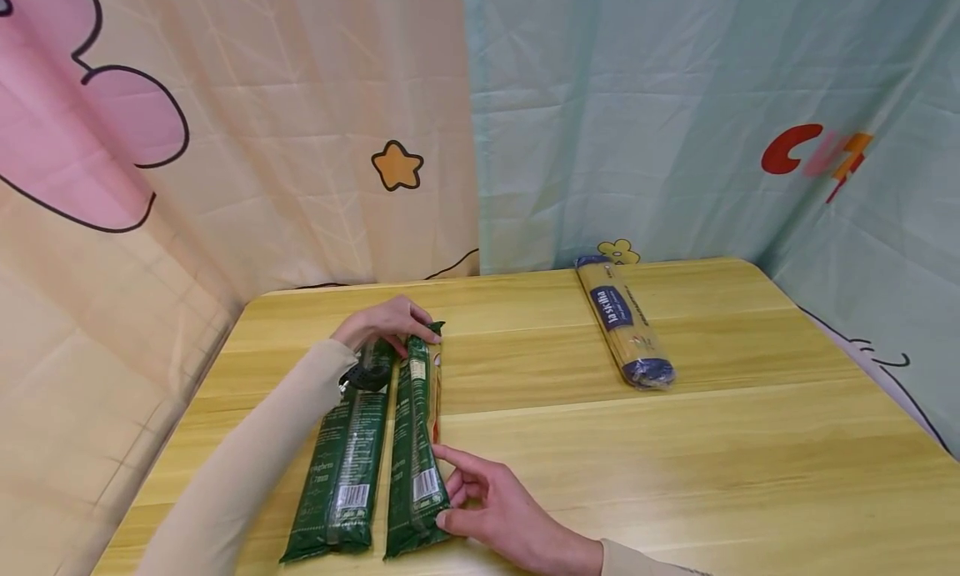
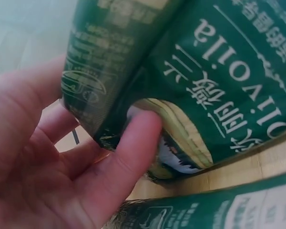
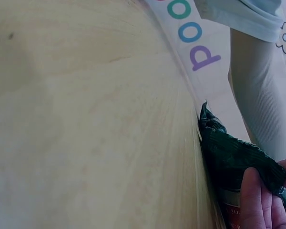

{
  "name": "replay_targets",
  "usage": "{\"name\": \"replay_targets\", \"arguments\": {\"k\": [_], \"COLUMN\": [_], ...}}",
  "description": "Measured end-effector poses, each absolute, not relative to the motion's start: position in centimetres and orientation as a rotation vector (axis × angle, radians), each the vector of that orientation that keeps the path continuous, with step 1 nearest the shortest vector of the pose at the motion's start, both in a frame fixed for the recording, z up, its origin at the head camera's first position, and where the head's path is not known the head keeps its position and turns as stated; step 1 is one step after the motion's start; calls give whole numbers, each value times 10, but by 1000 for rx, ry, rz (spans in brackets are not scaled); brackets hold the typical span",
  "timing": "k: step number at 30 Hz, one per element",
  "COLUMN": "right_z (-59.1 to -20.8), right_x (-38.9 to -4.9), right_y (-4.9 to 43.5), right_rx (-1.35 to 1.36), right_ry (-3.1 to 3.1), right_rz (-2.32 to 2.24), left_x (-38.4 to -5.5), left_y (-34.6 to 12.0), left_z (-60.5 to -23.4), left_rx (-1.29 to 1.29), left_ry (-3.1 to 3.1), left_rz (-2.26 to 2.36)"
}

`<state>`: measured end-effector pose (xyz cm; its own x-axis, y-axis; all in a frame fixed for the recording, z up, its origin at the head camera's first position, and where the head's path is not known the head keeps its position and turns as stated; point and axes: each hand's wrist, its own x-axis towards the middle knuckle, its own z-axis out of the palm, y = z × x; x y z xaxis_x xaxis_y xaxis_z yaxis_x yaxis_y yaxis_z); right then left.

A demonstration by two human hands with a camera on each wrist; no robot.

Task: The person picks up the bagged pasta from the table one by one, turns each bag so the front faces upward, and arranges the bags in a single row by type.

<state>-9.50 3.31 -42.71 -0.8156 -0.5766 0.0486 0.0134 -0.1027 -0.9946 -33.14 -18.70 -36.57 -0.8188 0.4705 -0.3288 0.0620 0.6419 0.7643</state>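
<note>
Two long green spaghetti packets lie side by side at the table's left, printed backs with barcodes facing up in the head view. My left hand reaches over the left packet and pinches the far end of the right packet. In the left wrist view, the left thumb presses on the "Olivoilà" face of the green packet. At its near end, my right hand holds the same packet by the right edge, thumb at the bottom corner. The right wrist view shows its fingers against the crimped end.
A clear and blue packet of pasta lies apart at the back right of the wooden table. Printed curtains hang along the back and both sides. The left forearm crosses above the table's left part.
</note>
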Motion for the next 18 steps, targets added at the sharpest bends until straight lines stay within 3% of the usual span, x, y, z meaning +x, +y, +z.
{"name": "replay_targets", "arguments": {"k": [18], "right_z": [-426], "right_x": [-95], "right_y": [33], "right_rx": [-608], "right_ry": [1763], "right_rz": [-1965], "left_x": [-321], "left_y": [-183], "left_z": [-362], "left_rx": [480], "left_ry": [2419], "left_rz": [1052]}}
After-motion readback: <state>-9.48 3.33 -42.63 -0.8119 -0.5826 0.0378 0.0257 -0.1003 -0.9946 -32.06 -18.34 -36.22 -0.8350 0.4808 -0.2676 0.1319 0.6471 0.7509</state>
